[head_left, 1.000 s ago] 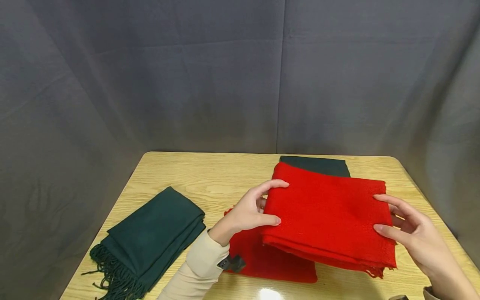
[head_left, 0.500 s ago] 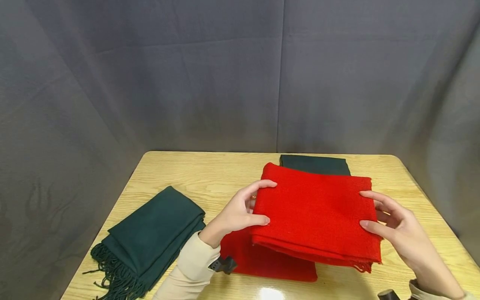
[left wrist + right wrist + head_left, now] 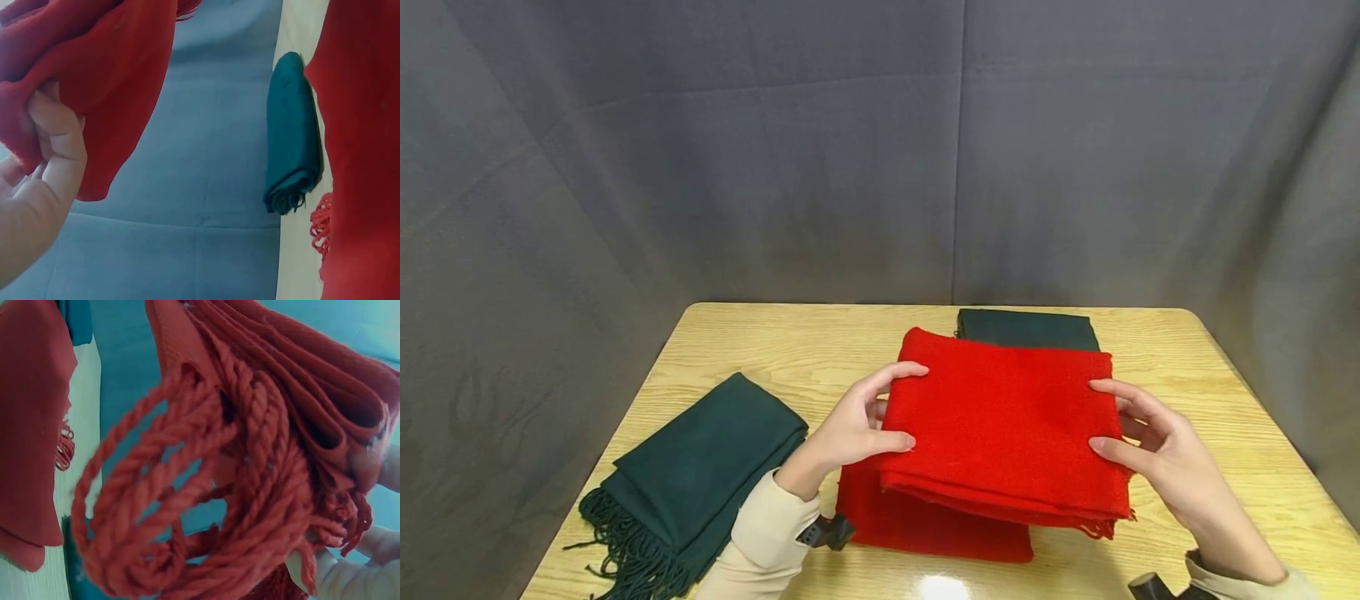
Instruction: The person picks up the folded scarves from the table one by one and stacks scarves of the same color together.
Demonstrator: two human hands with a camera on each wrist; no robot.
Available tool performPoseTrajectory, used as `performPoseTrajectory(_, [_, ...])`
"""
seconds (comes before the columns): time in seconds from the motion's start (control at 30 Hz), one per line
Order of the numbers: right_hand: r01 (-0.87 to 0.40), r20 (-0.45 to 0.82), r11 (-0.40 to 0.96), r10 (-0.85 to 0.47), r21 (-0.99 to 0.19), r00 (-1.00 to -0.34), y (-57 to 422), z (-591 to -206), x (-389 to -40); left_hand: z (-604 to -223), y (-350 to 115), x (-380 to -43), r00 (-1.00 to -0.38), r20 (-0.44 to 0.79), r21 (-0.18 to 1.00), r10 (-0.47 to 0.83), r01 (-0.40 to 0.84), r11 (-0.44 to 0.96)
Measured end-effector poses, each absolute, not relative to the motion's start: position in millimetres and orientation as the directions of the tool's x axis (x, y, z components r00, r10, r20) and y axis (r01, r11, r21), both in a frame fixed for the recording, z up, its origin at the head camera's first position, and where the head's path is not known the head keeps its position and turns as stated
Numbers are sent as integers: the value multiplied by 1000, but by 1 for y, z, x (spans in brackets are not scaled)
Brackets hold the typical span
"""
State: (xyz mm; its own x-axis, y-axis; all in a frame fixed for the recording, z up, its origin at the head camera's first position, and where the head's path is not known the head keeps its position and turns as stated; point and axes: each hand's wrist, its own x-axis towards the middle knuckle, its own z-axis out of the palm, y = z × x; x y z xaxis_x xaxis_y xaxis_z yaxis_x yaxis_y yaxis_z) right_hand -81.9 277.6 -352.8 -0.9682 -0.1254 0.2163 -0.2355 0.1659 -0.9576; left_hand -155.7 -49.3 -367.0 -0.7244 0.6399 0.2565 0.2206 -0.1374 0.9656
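Between my two hands a folded red scarf (image 3: 1000, 417) is held up above the table. My left hand (image 3: 857, 421) grips its left edge, thumb and index finger on top and the other fingers underneath. At the opposite edge my right hand (image 3: 1157, 437) pinches it the same way. The right wrist view shows its layered folds and twisted fringe (image 3: 250, 456) close up, hanging by the right fingers. Below it on the table lies a second folded red scarf (image 3: 940, 533), partly covered from the head view by the held one.
A folded dark green scarf (image 3: 707, 458) lies at the table's left, its fringe spread toward the front. Another dark green folded scarf (image 3: 1030, 329) is at the back, partly hidden behind the held one. Grey curtains (image 3: 820, 167) surround the wooden table (image 3: 820, 342).
Both hands have carried the held red scarf to the left, over more of the red scarf below. Their hold on its edges looks the same. The green scarves have not moved.
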Motion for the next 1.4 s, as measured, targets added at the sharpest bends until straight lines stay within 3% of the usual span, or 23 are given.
performPoseTrajectory(0.53, [-204, 177, 228, -136, -952, -975, 258, -363, -90, -379, -69, -154, -747, 269, 961, 608, 247, -123])
performPoseTrajectory(0.93, [-212, 190, 168, -135, -963, -972, 245, -386, -100, -396, -75, -156, -773, 222, 974, 595, 204, -98])
performPoseTrajectory(1.4, [-63, 53, 187, -57, -980, -997, 229, -417, -109, -425, -81, -161, -817, 125, 989, 562, 151, -2])
